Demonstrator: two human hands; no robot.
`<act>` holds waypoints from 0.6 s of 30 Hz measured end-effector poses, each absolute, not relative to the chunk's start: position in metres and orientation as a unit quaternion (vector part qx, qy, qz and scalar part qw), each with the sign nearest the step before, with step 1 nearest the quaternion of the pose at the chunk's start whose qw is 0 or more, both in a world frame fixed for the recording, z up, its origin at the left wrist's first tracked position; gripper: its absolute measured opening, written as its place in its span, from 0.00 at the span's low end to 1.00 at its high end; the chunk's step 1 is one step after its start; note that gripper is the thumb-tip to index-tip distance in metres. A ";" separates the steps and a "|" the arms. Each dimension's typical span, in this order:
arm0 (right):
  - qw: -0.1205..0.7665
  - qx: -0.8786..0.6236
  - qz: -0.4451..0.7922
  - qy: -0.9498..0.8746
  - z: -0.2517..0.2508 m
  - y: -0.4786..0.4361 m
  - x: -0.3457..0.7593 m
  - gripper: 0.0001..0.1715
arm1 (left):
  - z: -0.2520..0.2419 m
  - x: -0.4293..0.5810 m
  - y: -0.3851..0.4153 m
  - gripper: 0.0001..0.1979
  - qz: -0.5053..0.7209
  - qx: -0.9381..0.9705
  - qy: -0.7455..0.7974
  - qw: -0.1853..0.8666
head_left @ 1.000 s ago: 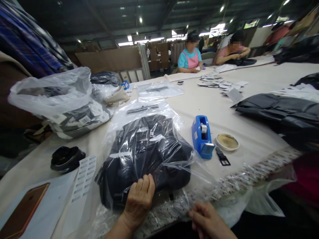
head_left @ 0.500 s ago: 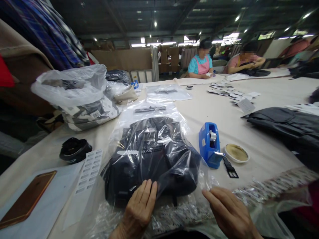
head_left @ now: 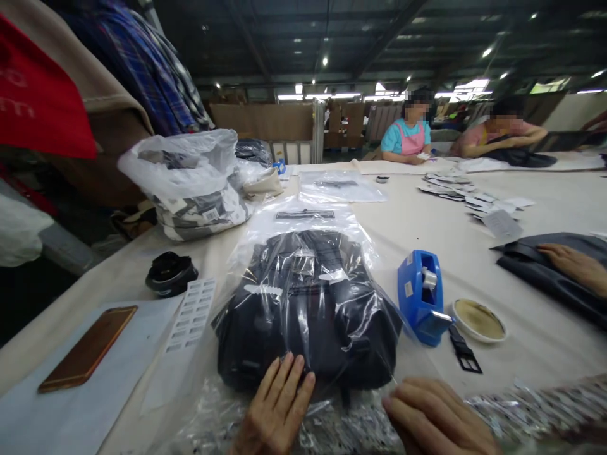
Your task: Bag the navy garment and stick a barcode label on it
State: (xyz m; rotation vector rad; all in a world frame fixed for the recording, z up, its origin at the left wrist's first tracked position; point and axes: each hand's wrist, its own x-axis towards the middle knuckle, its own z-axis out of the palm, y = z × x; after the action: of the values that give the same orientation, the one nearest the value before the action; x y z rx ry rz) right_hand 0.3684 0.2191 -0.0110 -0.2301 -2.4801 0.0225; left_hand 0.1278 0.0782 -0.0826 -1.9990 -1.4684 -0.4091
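Note:
A black backpack (head_left: 303, 328) lies inside a clear plastic bag (head_left: 306, 215) on the table in front of me. My left hand (head_left: 279, 401) rests palm down on the near edge of the wrapped backpack, fingers stretched out and slightly spread. At the bag's near right corner is my right hand (head_left: 436, 414), its fingers bent and pressed together. Whatever its fingertips may pinch is hidden. A blue tape dispenser (head_left: 420, 297) stands just right of the backpack.
A strap with a buckle (head_left: 465, 351) and a round dish (head_left: 478, 320) lie beside the dispenser. Left are a label sheet (head_left: 192, 316), a phone (head_left: 88, 347) and a black coil (head_left: 171, 273). Another person's hand (head_left: 576, 262) touches a dark bag (head_left: 526, 253). Paper tags (head_left: 500, 222) lie behind.
The view has turned left, so things appear further right. My left hand's fingers have spread slightly; my right hand's fingers are more bent. Another person's hand has appeared on the dark bag.

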 end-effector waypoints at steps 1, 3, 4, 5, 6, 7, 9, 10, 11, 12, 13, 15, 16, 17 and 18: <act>0.330 -0.083 -0.019 -0.940 -0.010 0.224 0.356 0.16 | -0.087 0.129 0.079 0.21 -0.172 -0.749 -0.554 0.320; 0.319 -0.083 -0.075 -0.941 -0.022 0.234 0.332 0.20 | -0.097 0.130 0.081 0.19 -0.206 -0.734 -0.553 0.337; 0.305 -0.085 -0.099 -0.943 -0.033 0.239 0.322 0.22 | -0.099 0.129 0.080 0.17 -0.221 -0.731 -0.550 0.338; 0.286 -0.086 -0.116 -0.947 -0.045 0.243 0.314 0.23 | -0.100 0.127 0.077 0.16 -0.232 -0.735 -0.542 0.335; 0.266 -0.090 -0.124 -0.952 -0.057 0.247 0.309 0.25 | -0.097 0.124 0.074 0.16 -0.235 -0.748 -0.528 0.327; 0.251 -0.098 -0.123 -0.955 -0.067 0.249 0.306 0.27 | -0.090 0.119 0.069 0.17 -0.232 -0.763 -0.515 0.314; 0.233 -0.108 -0.108 -0.960 -0.082 0.251 0.307 0.28 | -0.069 0.107 0.060 0.19 -0.201 -0.782 -0.522 0.275; 0.229 -0.112 -0.100 -0.962 -0.085 0.251 0.308 0.28 | -0.057 0.100 0.056 0.19 -0.174 -0.771 -0.560 0.249; 0.224 -0.115 -0.092 -0.963 -0.086 0.251 0.310 0.28 | -0.046 0.092 0.055 0.21 -0.159 -0.747 -0.601 0.236; 0.220 -0.117 -0.086 -0.965 -0.086 0.250 0.312 0.28 | -0.038 0.084 0.055 0.23 -0.152 -0.729 -0.625 0.235; 0.214 -0.117 -0.079 -0.967 -0.085 0.250 0.313 0.28 | -0.033 0.077 0.056 0.25 -0.138 -0.724 -0.637 0.225; 0.206 -0.119 -0.069 -0.969 -0.083 0.249 0.313 0.29 | -0.037 0.065 0.062 0.29 -0.117 -0.734 -0.640 0.197; 0.205 -0.118 -0.064 -0.969 -0.083 0.249 0.312 0.30 | -0.045 0.060 0.064 0.31 -0.107 -0.742 -0.637 0.179; 0.208 -0.117 -0.059 -0.969 -0.084 0.248 0.312 0.31 | -0.054 0.057 0.066 0.33 -0.102 -0.748 -0.635 0.163; 0.212 -0.115 -0.053 -0.969 -0.084 0.248 0.311 0.32 | -0.064 0.054 0.068 0.35 -0.101 -0.750 -0.635 0.154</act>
State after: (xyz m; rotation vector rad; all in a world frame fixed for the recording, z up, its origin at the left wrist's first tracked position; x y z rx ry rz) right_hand 0.3110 0.2476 -0.0844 -0.3194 -2.6912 -0.1466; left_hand 0.0539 0.0677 -0.0637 -2.1512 -1.8196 -0.2906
